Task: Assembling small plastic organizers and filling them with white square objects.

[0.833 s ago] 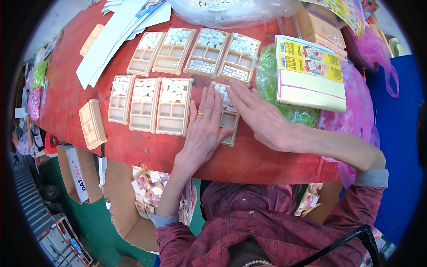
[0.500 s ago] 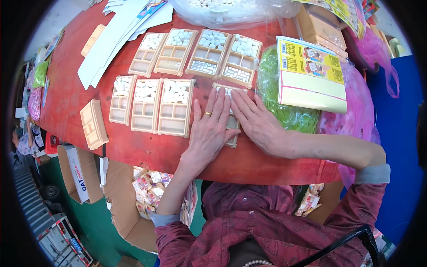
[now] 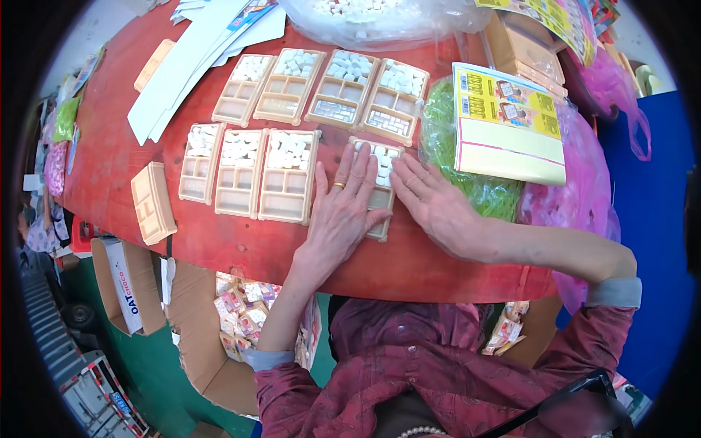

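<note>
My left hand [image 3: 342,204] lies flat over the left side of a beige compartment tray [image 3: 381,198], its fingers stretched out and a ring on one of them. Small white pieces [image 3: 383,166] fill the tray's far compartment, partly under those fingers. At the tray's right edge rests my right hand [image 3: 437,210], fingers extended and holding nothing. To the left stand three similar trays, the nearest tray [image 3: 286,193] close to my left thumb side; each has white pieces in its far section. Behind them is a row of several more filled trays [image 3: 343,91].
Yellow printed cards [image 3: 511,131] lie on a bag of green shreds [image 3: 475,188] at the right. A plastic bag of white pieces [image 3: 380,25] sits at the back. White card sheets [image 3: 186,73] and an unfilled tray [image 3: 153,203] are at the left of the red table [image 3: 241,252].
My right hand has slid right, off the tray's middle to its edge, uncovering white pieces. My left hand has stayed nearly in place.
</note>
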Demonstrator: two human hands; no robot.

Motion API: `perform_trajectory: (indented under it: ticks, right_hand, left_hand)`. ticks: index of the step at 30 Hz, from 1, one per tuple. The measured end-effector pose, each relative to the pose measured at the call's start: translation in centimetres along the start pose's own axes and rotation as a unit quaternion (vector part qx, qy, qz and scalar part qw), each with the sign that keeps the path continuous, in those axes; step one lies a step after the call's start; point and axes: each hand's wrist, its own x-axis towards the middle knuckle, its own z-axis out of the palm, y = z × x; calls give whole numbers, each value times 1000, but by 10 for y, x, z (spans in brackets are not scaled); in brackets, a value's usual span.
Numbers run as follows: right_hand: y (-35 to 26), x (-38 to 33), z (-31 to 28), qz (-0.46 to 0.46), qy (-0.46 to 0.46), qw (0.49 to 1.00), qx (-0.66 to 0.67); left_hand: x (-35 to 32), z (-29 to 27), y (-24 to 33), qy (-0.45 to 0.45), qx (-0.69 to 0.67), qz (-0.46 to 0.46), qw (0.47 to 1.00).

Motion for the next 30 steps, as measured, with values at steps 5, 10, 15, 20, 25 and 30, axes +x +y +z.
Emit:
perform_trajectory:
  ticks: [5, 10, 15, 20, 25, 30]
  right_hand:
    - [-14, 5, -8, 25, -41, 997, -61]
    - [-7, 19, -15, 22, 12, 1000, -7]
    - [8, 24, 5, -34, -7, 999, -4]
    - [8, 23, 5, -36, -8, 999, -15]
    - [1, 26, 3, -16, 21, 999, -29]
    - [4, 26, 12, -37, 18, 997, -61]
  left_hand:
    - [0, 3, -2, 14, 7, 13, 1000]
    - [-8, 2, 1, 49, -39, 1, 998]
    - [-16, -1, 1, 52, -45, -54, 996]
    - [-19, -2, -1, 26, -76, -54, 995]
    - [-16, -2, 0, 32, -21, -47, 998]
    - [-7, -3, 0, 56, -15, -33, 998]
